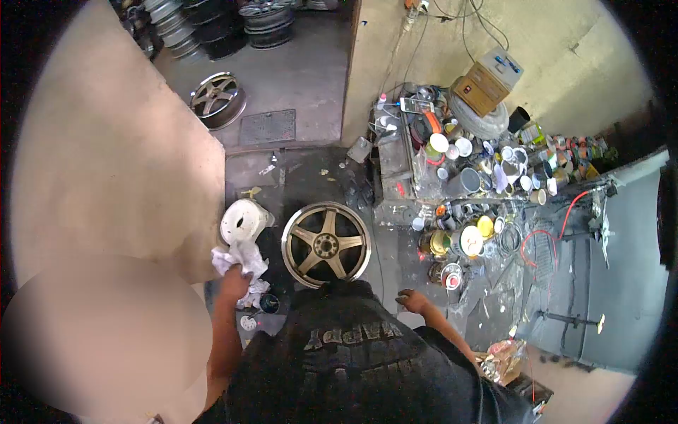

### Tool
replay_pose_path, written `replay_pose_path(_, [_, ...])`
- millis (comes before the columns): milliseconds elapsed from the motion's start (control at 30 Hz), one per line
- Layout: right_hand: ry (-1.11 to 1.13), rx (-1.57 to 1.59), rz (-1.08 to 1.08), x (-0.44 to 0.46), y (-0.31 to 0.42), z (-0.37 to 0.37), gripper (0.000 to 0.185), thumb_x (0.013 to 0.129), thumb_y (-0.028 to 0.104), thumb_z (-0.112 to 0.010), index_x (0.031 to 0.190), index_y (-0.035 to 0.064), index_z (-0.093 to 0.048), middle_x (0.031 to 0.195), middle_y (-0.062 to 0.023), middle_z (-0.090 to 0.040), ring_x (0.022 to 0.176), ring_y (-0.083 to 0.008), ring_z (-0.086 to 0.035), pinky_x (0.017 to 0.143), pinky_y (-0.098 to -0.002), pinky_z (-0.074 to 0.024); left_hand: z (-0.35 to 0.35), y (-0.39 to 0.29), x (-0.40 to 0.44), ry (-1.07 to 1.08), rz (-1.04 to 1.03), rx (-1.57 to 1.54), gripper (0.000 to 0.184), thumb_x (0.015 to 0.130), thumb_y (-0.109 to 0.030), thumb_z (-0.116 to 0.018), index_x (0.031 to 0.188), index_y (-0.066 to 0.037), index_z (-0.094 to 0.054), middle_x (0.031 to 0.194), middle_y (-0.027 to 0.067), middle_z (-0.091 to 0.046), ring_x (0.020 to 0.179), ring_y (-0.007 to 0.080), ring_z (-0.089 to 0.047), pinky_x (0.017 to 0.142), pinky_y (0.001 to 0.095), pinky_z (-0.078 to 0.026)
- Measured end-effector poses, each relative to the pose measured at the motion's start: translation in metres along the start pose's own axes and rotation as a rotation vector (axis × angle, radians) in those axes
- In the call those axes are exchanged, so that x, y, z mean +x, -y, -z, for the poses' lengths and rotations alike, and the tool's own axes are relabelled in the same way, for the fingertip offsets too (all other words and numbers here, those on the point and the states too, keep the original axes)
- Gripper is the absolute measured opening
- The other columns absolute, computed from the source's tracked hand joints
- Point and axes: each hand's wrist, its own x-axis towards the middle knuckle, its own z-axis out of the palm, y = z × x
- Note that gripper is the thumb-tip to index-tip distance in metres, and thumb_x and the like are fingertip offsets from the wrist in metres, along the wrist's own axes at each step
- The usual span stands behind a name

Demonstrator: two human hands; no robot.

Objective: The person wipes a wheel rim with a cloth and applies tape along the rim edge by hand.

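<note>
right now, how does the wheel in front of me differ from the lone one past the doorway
The near wheel looks larger than the far wheel. The near wheel shows its face nearly straight-on; the far wheel is seen obliquely, its outer side showing. Both have bronze-coloured spokes and bright rims.

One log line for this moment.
left hand: on white wad, grip unclear | right hand: off wheel, contents unclear | wheel: untouched, ahead of torso | roll: just beyond wad

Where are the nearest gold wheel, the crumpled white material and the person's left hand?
Nearest gold wheel (326, 246): head view, on its centre hub.
Crumpled white material (248, 252): head view, on its upper folds.
Left hand (235, 280): head view, on the back of the hand.
</note>
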Motion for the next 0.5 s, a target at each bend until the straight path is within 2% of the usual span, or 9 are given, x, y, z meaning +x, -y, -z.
replay_pose_path(33, [-0.005,0.109,-0.2,0.008,-0.008,0.002,0.043,0.085,0.03,-0.072,0.125,0.0155,-0.076,0.135,-0.0189,-0.071,0.125,-0.0397,-0.068,0.106,-0.0482,-0.0557,-0.011,-0.004,-0.001,-0.011,0.012,0.004,0.054,0.095,-0.039,-0.073,0.129,0.003,-0.066,0.134,0.0325,-0.066,0.124,0.0485,-0.064,0.106,0.0539,-0.051])
replay_pose_path(100, [-0.212,-0.331,0.134,0.023,-0.036,0.018,0.037,0.085,0.024,-0.074,0.12,0.014,-0.077,0.129,-0.0196,-0.074,0.118,-0.0418,-0.07,0.098,-0.05,-0.058,-0.033,-0.007,-0.004,0.156,-0.188,-0.205,0.058,0.095,-0.036,-0.075,0.136,0.003,-0.064,0.142,0.0327,-0.062,0.131,0.0472,-0.06,0.112,0.0508,-0.048])
replay_pose_path(167, [-0.488,0.33,-0.432,0.04,-0.034,0.026,0.031,0.089,0.02,-0.074,0.117,0.0079,-0.075,0.114,-0.017,-0.078,0.099,-0.0349,-0.075,0.083,-0.0461,-0.0595,-0.03,-0.031,-0.014,0.239,-0.468,-0.114,0.059,0.094,-0.036,-0.076,0.139,0.002,-0.064,0.147,0.0301,-0.06,0.137,0.0457,-0.057,0.117,0.0487,-0.045])
replay_pose_path(200, [-0.482,0.365,-0.448,0.038,-0.011,0.035,0.031,0.089,0.02,-0.074,0.117,0.0079,-0.075,0.114,-0.017,-0.078,0.099,-0.0349,-0.075,0.083,-0.0461,-0.0595,-0.043,-0.025,-0.008,0.233,-0.397,-0.015,0.057,0.095,-0.035,-0.076,0.139,-0.001,-0.065,0.147,0.0265,-0.062,0.138,0.044,-0.056,0.118,0.0477,-0.044])
replay_pose_path(267, [-0.532,1.02,-0.653,0.035,0.04,0.085,0.046,0.099,0.027,-0.073,0.134,-0.0022,-0.068,0.105,-0.016,-0.076,0.088,-0.0209,-0.073,0.075,-0.0354,-0.058,-0.031,-0.031,0.001,0.327,-0.426,0.011,0.056,0.096,-0.036,-0.076,0.139,-0.002,-0.065,0.147,0.0258,-0.062,0.139,0.0426,-0.056,0.119,0.0469,-0.043])
replay_pose_path(367, [-0.603,1.318,-0.645,0.039,0.084,0.072,0.046,0.1,0.026,-0.072,0.135,-0.0033,-0.067,0.098,-0.0137,-0.076,0.078,-0.0198,-0.073,0.066,-0.0348,-0.056,0.0,-0.07,0.041,0.443,-0.489,0.02,0.051,0.097,-0.035,-0.074,0.138,-0.006,-0.066,0.144,0.0243,-0.064,0.138,0.0397,-0.058,0.117,0.0465,-0.044])
replay_pose_path(400, [-0.561,1.302,-0.649,0.039,0.091,0.055,0.045,0.1,0.026,-0.072,0.134,-0.0031,-0.069,0.094,-0.0124,-0.076,0.076,-0.019,-0.072,0.065,-0.0344,-0.0557,0.005,-0.068,0.062,0.549,-0.486,0.036,0.049,0.097,-0.033,-0.074,0.138,-0.006,-0.067,0.142,0.0242,-0.065,0.137,0.0394,-0.058,0.116,0.0472,-0.045])
replay_pose_path(433, [-0.573,1.353,-0.692,0.039,0.108,0.032,0.045,0.1,0.026,-0.072,0.134,-0.0031,-0.069,0.094,-0.0124,-0.076,0.076,-0.019,-0.072,0.065,-0.0344,-0.0557,0.009,-0.062,0.085,0.667,-0.48,0.062,0.047,0.098,-0.032,-0.073,0.137,-0.007,-0.067,0.14,0.024,-0.065,0.136,0.039,-0.059,0.115,0.0478,-0.046])
replay_pose_path(500, [-0.624,1.162,-0.952,0.045,0.146,-0.007,0.037,0.101,0.023,-0.069,0.128,-0.0027,-0.07,0.094,-0.0107,-0.075,0.073,-0.0178,-0.069,0.061,-0.0329,-0.0532,0.011,-0.057,0.142,0.806,-0.579,0.192,0.047,0.098,-0.032,-0.071,0.137,-0.005,-0.067,0.138,0.0239,-0.066,0.132,0.0405,-0.061,0.111,0.0498,-0.048])
